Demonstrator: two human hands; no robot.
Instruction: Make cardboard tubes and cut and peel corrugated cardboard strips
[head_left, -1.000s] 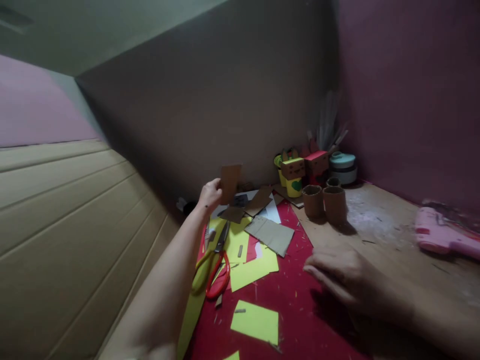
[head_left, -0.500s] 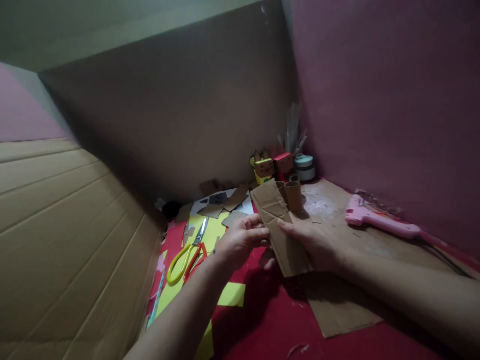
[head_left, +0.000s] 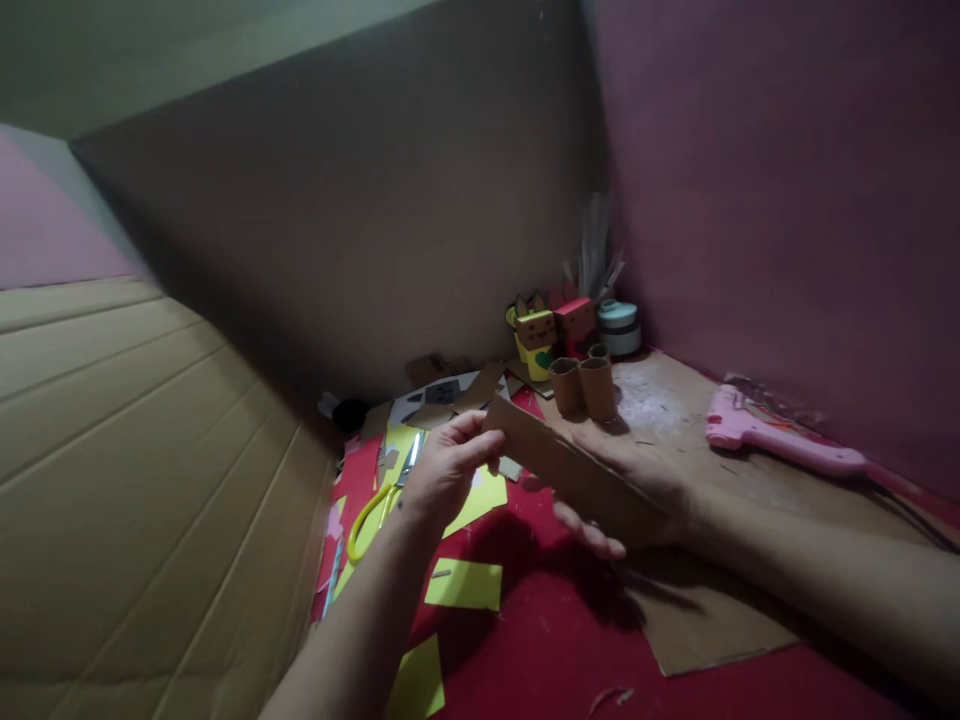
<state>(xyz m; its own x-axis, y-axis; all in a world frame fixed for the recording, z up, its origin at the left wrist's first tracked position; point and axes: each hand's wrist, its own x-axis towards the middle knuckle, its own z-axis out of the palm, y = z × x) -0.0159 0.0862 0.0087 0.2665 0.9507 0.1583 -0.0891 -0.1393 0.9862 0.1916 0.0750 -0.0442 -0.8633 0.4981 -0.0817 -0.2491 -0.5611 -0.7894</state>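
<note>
Pinching the cardboard strip by one end in left fingers, supporting it on loosely spread right fingers, left of the pink glue gun.

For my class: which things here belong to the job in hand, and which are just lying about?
In the job:
cardboard piece, pinched by the left hand
right hand, open against it

Seemingly just lying about:
scissors
pink glue gun
three cardboard tubes
yellow-and-brown figure
</note>
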